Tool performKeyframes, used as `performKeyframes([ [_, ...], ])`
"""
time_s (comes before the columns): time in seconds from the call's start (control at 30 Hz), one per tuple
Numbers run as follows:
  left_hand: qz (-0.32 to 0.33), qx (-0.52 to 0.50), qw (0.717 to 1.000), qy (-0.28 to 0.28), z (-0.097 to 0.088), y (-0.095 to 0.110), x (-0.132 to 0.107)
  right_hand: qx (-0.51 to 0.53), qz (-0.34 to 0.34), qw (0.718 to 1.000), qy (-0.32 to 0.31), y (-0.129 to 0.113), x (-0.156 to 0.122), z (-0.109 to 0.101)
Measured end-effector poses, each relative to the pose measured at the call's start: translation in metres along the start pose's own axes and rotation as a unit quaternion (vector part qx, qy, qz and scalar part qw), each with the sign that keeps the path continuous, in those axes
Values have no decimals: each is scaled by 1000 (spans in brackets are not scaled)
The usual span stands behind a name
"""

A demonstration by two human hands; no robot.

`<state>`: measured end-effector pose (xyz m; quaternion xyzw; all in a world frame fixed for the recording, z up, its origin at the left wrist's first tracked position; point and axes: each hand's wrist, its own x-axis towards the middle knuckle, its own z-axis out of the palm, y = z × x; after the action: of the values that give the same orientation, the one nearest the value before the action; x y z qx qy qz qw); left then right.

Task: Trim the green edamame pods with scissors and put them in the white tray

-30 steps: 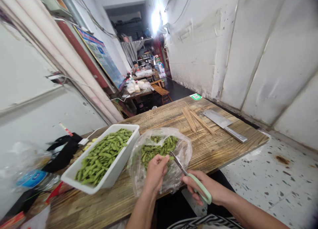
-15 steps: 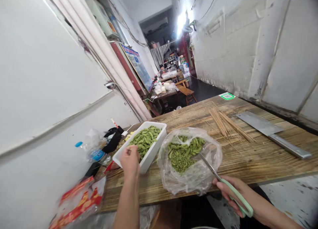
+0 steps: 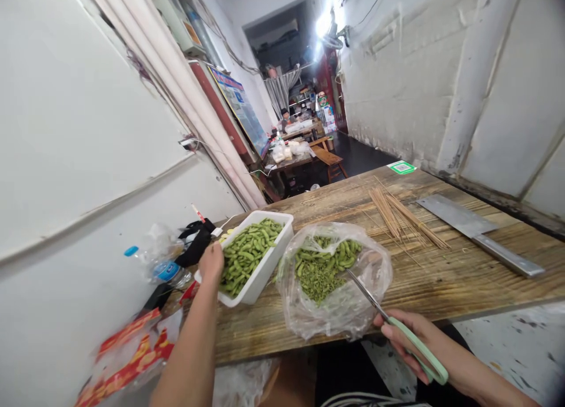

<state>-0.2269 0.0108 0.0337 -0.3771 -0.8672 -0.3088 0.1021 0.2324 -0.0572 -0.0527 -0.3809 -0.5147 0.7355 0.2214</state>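
My left hand (image 3: pixel 212 262) is at the left rim of a white plastic tub (image 3: pixel 268 275), fingers curled over the edge and partly hidden. Green edamame pods (image 3: pixel 249 251) fill the tub. In my right hand (image 3: pixel 412 342) is a pair of scissors (image 3: pixel 414 342) with pale green handles. Their blades point away to the left, tips over the open clear plastic bag (image 3: pixel 375 271). Inside this bag lie more whole pods (image 3: pixel 348 254) and a heap of small green trimmings (image 3: pixel 320 283).
Thin wooden skewers (image 3: pixel 391 215) and a cleaver (image 3: pixel 459 212) lie on the right of the wooden table (image 3: pixel 441 289). A water bottle (image 3: pixel 165 270) and a red printed bag (image 3: pixel 132 351) are at the left. Farther back, a person (image 3: pixel 286 117) is beside another table.
My left hand has moved left from above the pods to the tub's left rim. My right hand keeps the scissors in nearly the same place. The view has shifted slightly.
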Motion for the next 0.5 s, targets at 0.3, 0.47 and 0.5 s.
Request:
performKeyframes([
  [0.3, 467, -197, 848, -152, 8, 110, -160, 101, 7, 994, 30, -5, 2, 1],
  [0.47, 442, -89, 828, -333, 67, 157, -192, 101, -2, 994, 31, -2, -4, 2],
  [0.5, 427, -58, 832, -348, 75, 163, -193, 100, -7, 995, 31, -1, -5, 3],
])
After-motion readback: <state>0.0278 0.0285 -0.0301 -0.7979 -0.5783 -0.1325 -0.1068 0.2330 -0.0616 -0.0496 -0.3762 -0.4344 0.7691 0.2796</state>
